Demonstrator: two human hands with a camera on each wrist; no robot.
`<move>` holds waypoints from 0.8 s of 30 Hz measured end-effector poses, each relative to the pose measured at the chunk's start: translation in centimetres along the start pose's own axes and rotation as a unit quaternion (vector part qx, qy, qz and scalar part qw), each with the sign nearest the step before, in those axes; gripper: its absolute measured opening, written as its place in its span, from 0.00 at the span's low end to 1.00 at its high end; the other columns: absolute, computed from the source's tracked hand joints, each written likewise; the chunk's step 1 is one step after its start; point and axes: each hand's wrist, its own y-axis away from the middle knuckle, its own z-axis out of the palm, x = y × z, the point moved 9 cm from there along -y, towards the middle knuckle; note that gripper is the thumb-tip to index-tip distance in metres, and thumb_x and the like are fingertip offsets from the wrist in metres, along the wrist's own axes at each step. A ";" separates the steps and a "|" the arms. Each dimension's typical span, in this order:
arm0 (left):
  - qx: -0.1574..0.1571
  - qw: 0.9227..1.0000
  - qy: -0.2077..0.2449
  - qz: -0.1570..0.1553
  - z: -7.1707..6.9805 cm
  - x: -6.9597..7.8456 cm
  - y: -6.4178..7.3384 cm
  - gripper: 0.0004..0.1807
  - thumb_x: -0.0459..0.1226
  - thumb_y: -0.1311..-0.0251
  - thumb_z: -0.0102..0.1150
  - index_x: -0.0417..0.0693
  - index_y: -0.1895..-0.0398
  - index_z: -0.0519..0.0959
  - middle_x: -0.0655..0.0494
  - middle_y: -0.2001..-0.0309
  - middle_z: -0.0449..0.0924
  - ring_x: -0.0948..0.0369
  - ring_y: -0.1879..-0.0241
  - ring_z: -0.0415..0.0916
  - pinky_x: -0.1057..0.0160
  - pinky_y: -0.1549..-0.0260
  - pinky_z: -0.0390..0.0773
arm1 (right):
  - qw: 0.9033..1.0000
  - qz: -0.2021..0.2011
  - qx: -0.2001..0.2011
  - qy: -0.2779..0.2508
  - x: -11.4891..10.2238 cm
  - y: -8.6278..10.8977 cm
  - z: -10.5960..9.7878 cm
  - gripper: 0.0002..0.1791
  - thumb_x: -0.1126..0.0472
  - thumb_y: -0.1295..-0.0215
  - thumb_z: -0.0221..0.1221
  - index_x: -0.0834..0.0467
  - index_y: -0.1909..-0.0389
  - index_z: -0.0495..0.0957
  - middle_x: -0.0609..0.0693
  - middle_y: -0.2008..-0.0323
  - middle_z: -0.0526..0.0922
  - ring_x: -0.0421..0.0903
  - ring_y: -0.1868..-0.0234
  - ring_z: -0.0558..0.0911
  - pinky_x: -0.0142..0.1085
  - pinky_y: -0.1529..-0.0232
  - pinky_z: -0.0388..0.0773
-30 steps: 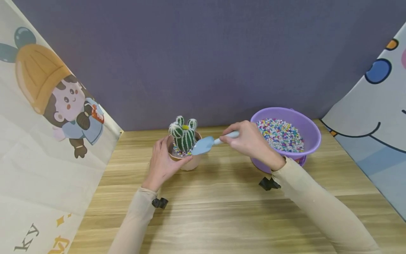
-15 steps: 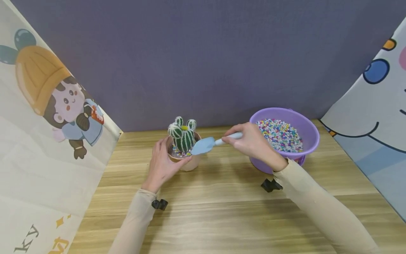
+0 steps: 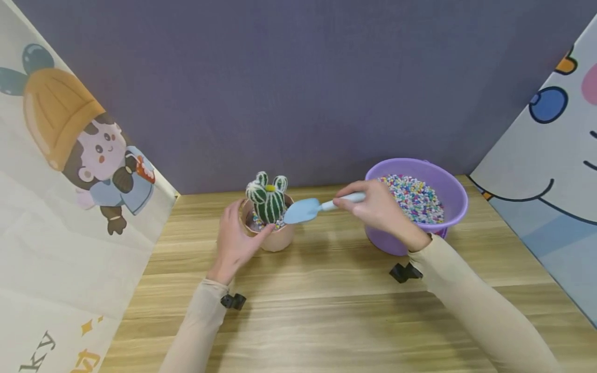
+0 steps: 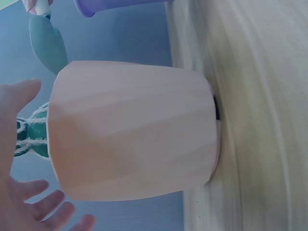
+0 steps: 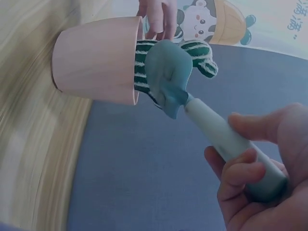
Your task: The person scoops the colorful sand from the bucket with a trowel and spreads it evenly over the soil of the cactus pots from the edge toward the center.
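A green-and-white cactus [image 3: 270, 208] stands in a pale pink flowerpot [image 3: 276, 241], with small coloured beads around its base. At the pot's left side is my left hand [image 3: 233, 242], its thumb near the front rim. In the left wrist view its spread fingers [image 4: 50, 204] look apart from the pot wall. My right hand [image 3: 377, 206] grips the handle of a light blue trowel [image 3: 302, 211]. The trowel's blade hovers by the pot's right rim, and in the head view no beads show on it. From the right wrist, the blade [image 5: 168, 67] covers part of the cactus.
A purple bucket [image 3: 454, 199] with many coloured beads [image 3: 417, 199] stands at the right, partly behind my right hand. The wooden table [image 3: 308, 321] meets a dark grey-blue back wall [image 3: 298, 93]. Printed cloth panels line both sides.
The trowel and right hand have drawn slightly right and up from the pot rim. My left thumb has shifted left and up, coming off the front rim.
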 end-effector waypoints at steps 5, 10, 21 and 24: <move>0.075 0.996 0.044 0.036 -1.9 1.2 -0.1 0.52 0.51 0.47 0.80 0.36 0.24 0.67 0.37 0.29 0.72 0.42 0.30 0.70 0.39 0.32 0.75 | 1.000 0.008 0.006 -0.025 0.7 0.2 -1.0 0.11 0.54 0.34 0.72 0.56 0.57 0.93 0.51 0.71 0.88 0.42 0.76 0.72 0.33 0.74 0.69; 0.153 0.977 0.118 0.089 -3.4 2.6 0.2 0.40 0.41 0.44 0.77 0.36 0.29 0.73 0.36 0.35 0.76 0.46 0.37 0.74 0.53 0.41 0.80 | 0.999 0.020 0.015 -0.039 1.7 0.6 -2.0 0.11 0.53 0.33 0.72 0.55 0.56 0.93 0.52 0.72 0.86 0.41 0.77 0.72 0.33 0.75 0.70; 0.208 0.942 0.195 0.178 -5.0 7.0 0.5 0.31 0.35 0.43 0.72 0.34 0.36 0.77 0.38 0.40 0.80 0.49 0.43 0.77 0.68 0.46 0.81 | 0.998 0.042 0.034 -0.043 3.5 1.5 -5.0 0.14 0.48 0.32 0.72 0.53 0.55 0.93 0.43 0.74 0.88 0.36 0.82 0.73 0.32 0.82 0.71; 0.202 0.938 0.203 0.194 -4.9 8.4 0.5 0.32 0.36 0.43 0.71 0.33 0.35 0.76 0.37 0.41 0.79 0.45 0.44 0.77 0.66 0.47 0.81 | 0.998 0.039 0.048 -0.031 3.9 1.7 -6.3 0.14 0.47 0.32 0.72 0.52 0.54 0.93 0.37 0.72 0.89 0.36 0.79 0.73 0.32 0.78 0.71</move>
